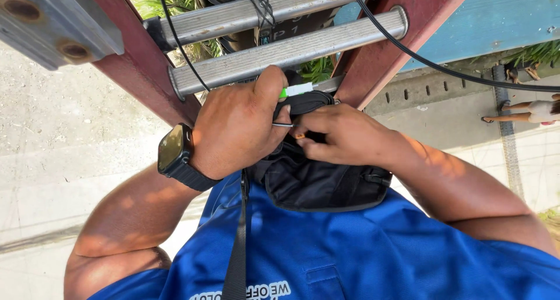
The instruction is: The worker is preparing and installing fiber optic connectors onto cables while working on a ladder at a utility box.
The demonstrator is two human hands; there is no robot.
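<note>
A black pouch (318, 183) is worn against the chest, over a blue shirt (361, 253), and hangs from a black strap (238, 247) that runs down the front of the shirt. Its open top is gathered between both hands, just below the lower rung (291, 52) of a ladder with aluminium rungs and dark red side rails (146, 81).

The left hand (239, 131) is closed over the upper edge of the pouch, the thumb raised and pressed against a small tool with a green and white end (294, 90), which is pinned between thumb and pouch. A dark smartwatch (174, 151) is worn on the left wrist. The right hand (347, 138) is curled in a tight grip at the mouth of the pouch, fingertips pinched on something small and orange-brown (300, 136); what it is cannot be told. A thin metal piece (282, 125) is seen between the two hands.

Black cables (443, 69) are strung across the ladder, and one is tied around the upper rung (262, 8). Far below, pale ground (64, 131) and a concrete drain cover (420, 93) are seen, and another person (534, 110) is partly visible at the right edge.
</note>
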